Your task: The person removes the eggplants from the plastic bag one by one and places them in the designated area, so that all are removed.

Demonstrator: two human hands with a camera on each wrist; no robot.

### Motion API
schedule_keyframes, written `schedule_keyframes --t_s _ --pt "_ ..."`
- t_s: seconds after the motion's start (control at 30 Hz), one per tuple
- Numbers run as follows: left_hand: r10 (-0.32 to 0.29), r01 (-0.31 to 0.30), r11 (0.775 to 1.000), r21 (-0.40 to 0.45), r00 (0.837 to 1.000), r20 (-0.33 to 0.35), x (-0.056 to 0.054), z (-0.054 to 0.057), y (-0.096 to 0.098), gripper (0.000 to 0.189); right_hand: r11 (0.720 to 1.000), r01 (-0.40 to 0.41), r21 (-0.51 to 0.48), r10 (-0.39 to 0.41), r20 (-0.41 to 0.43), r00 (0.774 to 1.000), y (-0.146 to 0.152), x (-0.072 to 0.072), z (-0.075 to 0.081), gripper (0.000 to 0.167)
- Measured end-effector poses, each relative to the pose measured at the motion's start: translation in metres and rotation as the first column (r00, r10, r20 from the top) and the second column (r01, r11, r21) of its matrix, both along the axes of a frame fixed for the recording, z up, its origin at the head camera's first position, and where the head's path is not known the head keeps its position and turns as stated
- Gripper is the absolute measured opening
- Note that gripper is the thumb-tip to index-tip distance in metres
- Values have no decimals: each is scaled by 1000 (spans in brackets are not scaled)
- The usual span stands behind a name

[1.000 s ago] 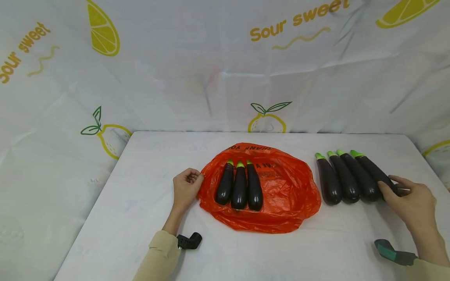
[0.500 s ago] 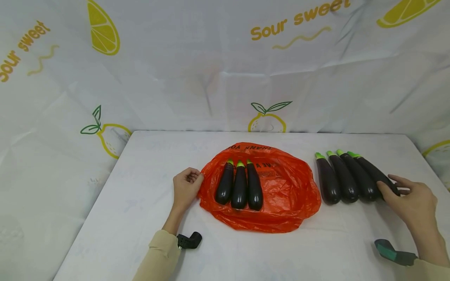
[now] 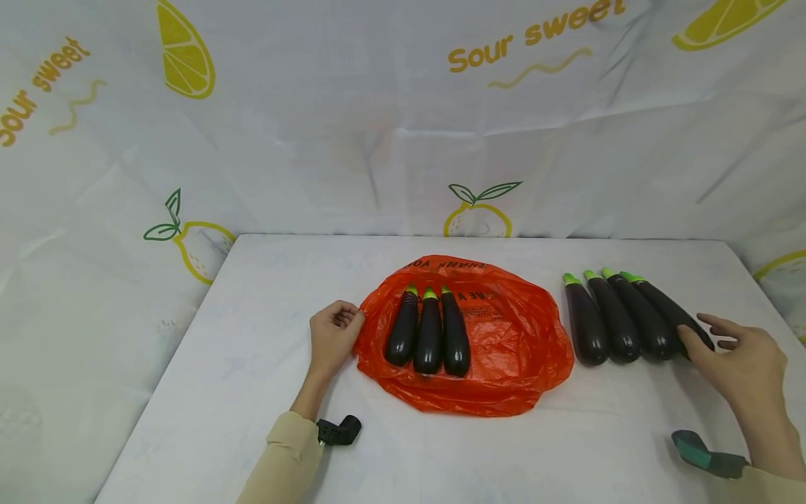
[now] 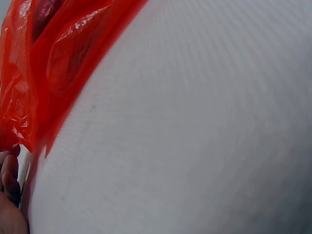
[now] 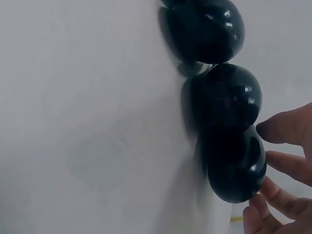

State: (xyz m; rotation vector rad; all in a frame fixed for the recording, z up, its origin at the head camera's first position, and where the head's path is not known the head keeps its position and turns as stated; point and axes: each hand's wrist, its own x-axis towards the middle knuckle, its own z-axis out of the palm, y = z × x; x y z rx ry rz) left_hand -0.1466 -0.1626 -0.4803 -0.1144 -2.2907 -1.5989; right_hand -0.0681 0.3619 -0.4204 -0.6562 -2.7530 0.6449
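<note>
My left hand (image 3: 336, 336) pinches the left edge of a red plastic bag (image 3: 510, 350) lying spread on the table; the bag's edge meets the curled fingertips (image 4: 10, 165) in the left wrist view. On the bag lie three dark eggplants (image 3: 429, 336) with green stem ends. At the right, my right hand (image 3: 743, 360) holds the blunt end of the rightmost eggplant (image 3: 674, 308), which rests against its neighbours. In the right wrist view the thumb (image 5: 280, 127) and fingers lie about that eggplant (image 5: 239, 170). Part of its end is hidden by the hand.
Three more eggplants (image 3: 588, 322) lie side by side between the bag and the right hand. The white table (image 3: 264, 294) ends at a back edge against a white curtain (image 3: 302, 140) with lemon prints. Each wrist wears a dark camera mount (image 3: 340, 431).
The rightmost eggplant's stem end has swung slightly left, toward the one beside it. The right hand has shifted very slightly right. My left hand and the bag look unchanged.
</note>
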Motion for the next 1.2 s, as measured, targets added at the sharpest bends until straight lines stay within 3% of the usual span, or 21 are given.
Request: schedule_keyframes --t_s 0.17,0.27,0.63,0.83,1.2 --pt "2 -2 1000 -5 1000 10 0 1 0 9 1000 11 16 -11 -19 1000 13 -4 -16 57" --pt "4 -4 1000 -9 1000 18 0 1 0 9 1000 12 12 -12 -36 999 12 -4 -16 58" --pt "7 -6 1000 -8 1000 27 1 1 0 9 999 -27 -19 23 -163 986 -32 3 22 47" --pt "6 -6 1000 1 1000 28 1 1 0 9 983 -121 -135 78 -288 954 -44 0 29 42" --pt "8 -8 1000 -1 1000 29 1 2 0 9 958 -242 -157 178 -339 924 -71 0 36 41"
